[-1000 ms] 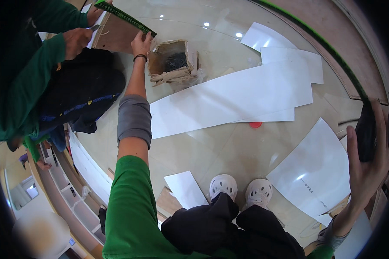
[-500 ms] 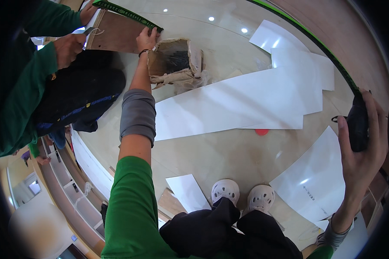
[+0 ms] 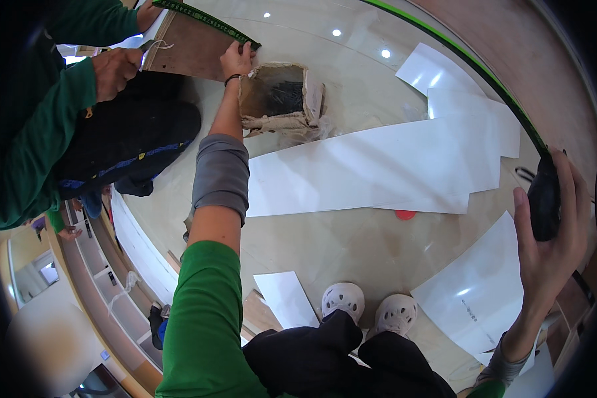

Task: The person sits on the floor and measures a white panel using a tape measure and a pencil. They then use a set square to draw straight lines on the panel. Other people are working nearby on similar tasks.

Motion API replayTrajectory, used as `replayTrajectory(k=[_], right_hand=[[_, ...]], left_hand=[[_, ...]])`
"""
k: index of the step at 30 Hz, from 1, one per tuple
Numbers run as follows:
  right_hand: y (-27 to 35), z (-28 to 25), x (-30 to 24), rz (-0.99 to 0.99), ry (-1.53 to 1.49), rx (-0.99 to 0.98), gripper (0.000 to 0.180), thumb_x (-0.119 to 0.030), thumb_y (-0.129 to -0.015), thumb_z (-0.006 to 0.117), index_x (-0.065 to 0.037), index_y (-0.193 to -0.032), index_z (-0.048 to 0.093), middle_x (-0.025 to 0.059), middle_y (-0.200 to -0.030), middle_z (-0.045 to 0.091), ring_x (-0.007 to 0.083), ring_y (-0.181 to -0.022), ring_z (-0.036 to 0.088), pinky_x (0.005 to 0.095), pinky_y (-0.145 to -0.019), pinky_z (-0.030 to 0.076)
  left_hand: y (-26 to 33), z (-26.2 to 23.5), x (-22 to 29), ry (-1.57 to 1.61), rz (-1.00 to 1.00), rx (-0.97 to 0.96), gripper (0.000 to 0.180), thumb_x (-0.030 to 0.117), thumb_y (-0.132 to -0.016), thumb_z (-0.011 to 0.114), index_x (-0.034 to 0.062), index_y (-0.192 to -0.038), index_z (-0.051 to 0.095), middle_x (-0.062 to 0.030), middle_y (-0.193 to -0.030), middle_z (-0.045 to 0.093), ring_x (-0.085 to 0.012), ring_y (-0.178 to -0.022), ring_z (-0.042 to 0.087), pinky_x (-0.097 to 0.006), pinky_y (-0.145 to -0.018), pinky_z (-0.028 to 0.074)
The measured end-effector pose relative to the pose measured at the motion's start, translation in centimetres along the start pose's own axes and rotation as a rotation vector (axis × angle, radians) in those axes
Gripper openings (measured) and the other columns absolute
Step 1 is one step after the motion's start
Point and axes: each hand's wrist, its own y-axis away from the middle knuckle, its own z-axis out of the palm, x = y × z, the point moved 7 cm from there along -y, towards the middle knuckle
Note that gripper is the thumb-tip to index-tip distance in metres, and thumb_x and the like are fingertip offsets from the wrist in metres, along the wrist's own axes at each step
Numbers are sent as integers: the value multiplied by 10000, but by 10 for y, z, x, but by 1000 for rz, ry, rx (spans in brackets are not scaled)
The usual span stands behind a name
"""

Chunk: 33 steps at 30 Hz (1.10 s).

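My left hand [image 3: 237, 61] reaches far forward, its fingers closed at the end of a green-and-black measuring tape blade [image 3: 209, 25], beside a brown wooden board [image 3: 191, 50]. At far right my right hand [image 3: 558, 232] is wrapped round the black case of a tape measure [image 3: 546, 199]. From that case a green tape blade [image 3: 491, 78] runs up along a panel and leaves the view at the top. Whether both lengths of blade belong to one tape, I cannot tell. A torn cardboard box [image 3: 315, 93] with dark small pieces inside stands next to my left wrist.
A co-worker in green sleeves kneels at left; one hand [image 3: 116, 71] holds a small grey tool, the other [image 3: 147, 14] is at the tape's far end. White sheets [image 3: 378, 162] lie on the tiled floor, with another sheet [image 3: 474, 292] near my shoes [image 3: 343, 300]. A red disc [image 3: 405, 214] lies there too.
The view has shifted slightly, so the box, board and sheets sit a little lower and further right. Both my hands keep their hold.
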Motion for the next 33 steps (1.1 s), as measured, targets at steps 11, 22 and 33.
replayTrajectory(k=[11, 22, 33], right_hand=[[-3, -4, 0, -52, 22, -14, 545, -153, -769, 812, -95, -1279, 628, 155, -1206, 623, 282, -1036, 666, 355, -851, 594], [-12, 1, -6, -63, -49, -12, 491, -211, -860, 755, -106, -1315, 604, 148, -1229, 628, 306, -1051, 674, 377, -861, 593], [-19, 1, -14, -83, -68, -23, 483, -176, -849, 755, -100, -1303, 607, 140, -1213, 632, 295, -1032, 680, 369, -859, 593]], left_hand=[[0, -1, 2, -17, 26, 11, 262, 253, -932, 639, -7, -915, 666, -112, -735, 731, -219, -743, 744, -344, -696, 564], [-2, 0, -3, 18, -38, -9, 246, 214, -923, 646, -30, -896, 654, -146, -749, 728, -223, -740, 745, -339, -671, 562], [-14, 6, -21, 168, -118, -67, 225, 182, -930, 638, -41, -912, 661, -121, -775, 741, -184, -729, 743, -304, -631, 558]])
